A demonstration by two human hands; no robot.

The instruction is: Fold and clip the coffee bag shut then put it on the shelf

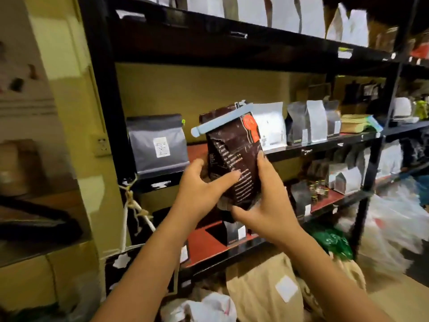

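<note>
A dark brown coffee bag (234,156) with a red label is held upright in front of the black shelf (325,145). Its top is folded over, and a long pale blue clip (222,122) is clamped across the fold, sticking out to the left. My left hand (202,184) grips the bag's lower left side, thumb across the front. My right hand (267,203) holds the lower right edge and supports the bottom. The bag hovers level with the middle shelf board, in the gap between a grey bag and a white bag.
A grey bag (157,145) stands on the middle shelf at left; a white bag (269,126) and several silver bags (311,122) stand at right. White bags line the upper shelf. Lower shelves hold more bags. Brown paper sacks (267,287) and plastic bags lie on the floor below.
</note>
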